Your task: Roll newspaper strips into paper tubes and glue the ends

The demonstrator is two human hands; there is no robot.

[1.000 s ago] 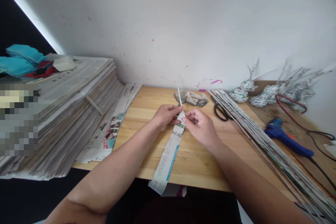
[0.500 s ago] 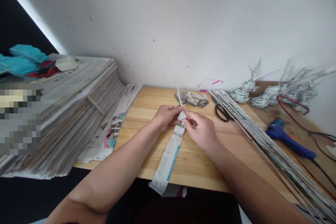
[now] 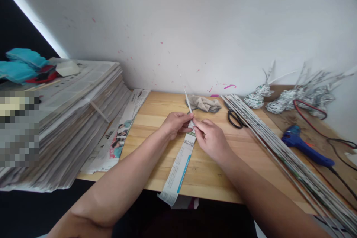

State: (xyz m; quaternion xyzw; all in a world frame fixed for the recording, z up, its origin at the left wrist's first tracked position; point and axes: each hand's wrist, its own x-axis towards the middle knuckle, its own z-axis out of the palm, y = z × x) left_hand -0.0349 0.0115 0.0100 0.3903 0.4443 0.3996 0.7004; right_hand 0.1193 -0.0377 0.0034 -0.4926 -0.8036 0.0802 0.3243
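Observation:
A newspaper strip runs up the wooden table from its front edge, its lower end hanging just past that edge. Its upper end narrows into a thin rolled tube that points toward the wall. My left hand pinches the tube between thumb and fingers. Close against it, my right hand grips the paper where the flat strip turns into the roll. Fingers partly hide the rolled part. Just behind the hands lies a crumpled grey cloth, with the tube's tip in front of its left end.
Newspaper stacks rise at the left, topped by a blue bundle. To the right lie black-handled scissors, a bundle of paper tubes and a blue glue gun. Woven paper pieces stand by the wall.
The tube's upper end has tilted slightly to the left. My right fingers have shifted a little around the roll, and the whole view has moved slightly.

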